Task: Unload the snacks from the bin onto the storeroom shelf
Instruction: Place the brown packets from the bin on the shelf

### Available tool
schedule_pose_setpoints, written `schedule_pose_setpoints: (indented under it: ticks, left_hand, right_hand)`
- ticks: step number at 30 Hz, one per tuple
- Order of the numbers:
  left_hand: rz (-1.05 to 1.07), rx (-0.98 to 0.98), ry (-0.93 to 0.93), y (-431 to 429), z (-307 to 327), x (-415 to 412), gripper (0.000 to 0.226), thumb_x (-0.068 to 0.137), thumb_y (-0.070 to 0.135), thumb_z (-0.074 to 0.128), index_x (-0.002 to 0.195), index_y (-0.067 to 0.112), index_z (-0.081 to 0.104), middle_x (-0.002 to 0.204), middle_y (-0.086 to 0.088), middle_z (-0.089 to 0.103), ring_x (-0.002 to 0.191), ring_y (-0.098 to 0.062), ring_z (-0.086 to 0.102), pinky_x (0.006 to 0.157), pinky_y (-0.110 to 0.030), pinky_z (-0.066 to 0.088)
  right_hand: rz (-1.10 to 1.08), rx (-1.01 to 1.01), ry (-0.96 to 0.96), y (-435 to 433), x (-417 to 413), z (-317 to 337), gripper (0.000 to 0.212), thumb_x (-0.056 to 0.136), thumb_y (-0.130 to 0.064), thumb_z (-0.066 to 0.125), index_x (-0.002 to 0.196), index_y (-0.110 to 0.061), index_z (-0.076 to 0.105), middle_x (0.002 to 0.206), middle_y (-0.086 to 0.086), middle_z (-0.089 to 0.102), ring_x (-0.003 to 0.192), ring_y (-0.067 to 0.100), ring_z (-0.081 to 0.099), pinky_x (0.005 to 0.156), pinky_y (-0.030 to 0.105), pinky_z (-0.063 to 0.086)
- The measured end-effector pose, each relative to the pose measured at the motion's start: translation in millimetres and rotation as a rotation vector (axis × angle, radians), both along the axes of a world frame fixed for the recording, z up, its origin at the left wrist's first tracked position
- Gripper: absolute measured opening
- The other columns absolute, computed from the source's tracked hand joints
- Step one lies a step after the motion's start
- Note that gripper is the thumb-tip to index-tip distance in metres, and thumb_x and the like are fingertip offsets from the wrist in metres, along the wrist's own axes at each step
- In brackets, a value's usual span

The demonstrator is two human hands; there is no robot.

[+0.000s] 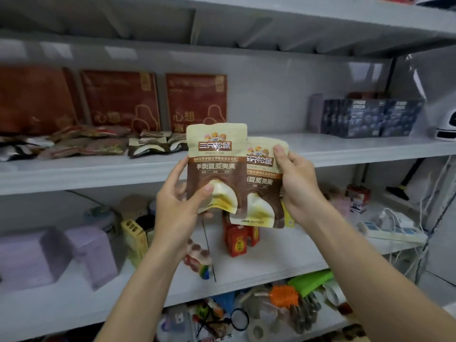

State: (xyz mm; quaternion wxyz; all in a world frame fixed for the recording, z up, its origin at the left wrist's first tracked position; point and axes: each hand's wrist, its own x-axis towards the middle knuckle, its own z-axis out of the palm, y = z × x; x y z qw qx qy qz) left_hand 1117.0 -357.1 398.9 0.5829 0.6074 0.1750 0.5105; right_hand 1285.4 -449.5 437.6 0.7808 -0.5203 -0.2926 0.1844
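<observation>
Two cream-and-brown snack pouches are held up in front of the grey shelf (320, 149). My left hand (180, 208) grips the front pouch (216, 156) at its lower left, thumb on its face. My right hand (296, 186) grips the second pouch (262, 193) by its right edge; it sits partly behind the first. Both pouches are upright, level with the shelf's front edge. Several snack packets (93, 144) lie flat on the left part of that shelf. The bin is out of sight.
Red gift boxes (196, 99) stand against the back wall at left. Dark blue boxes (370, 117) sit at the shelf's right. Bare shelf surface lies between them. The shelf below holds purple packs (32, 255), red cartons (237, 239) and a power strip (392, 230).
</observation>
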Motion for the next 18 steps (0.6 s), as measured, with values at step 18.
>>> schedule_pose_setpoints:
  ticks: [18]
  left_hand:
    - [0.140, 0.176, -0.024, 195.6, 89.4, -48.3, 0.061, 0.084, 0.006, 0.075, 0.134, 0.034, 0.055, 0.099, 0.009, 0.076, 0.087, -0.002, 0.071, 0.058, -0.013, 0.050]
  right_hand:
    - [0.217, 0.090, 0.080, 213.3, -22.1, 95.6, 0.029, 0.099, -0.019, 0.056, 0.121, -0.002, 0.064, 0.099, 0.009, 0.075, 0.076, 0.021, 0.072, 0.060, 0.032, 0.058]
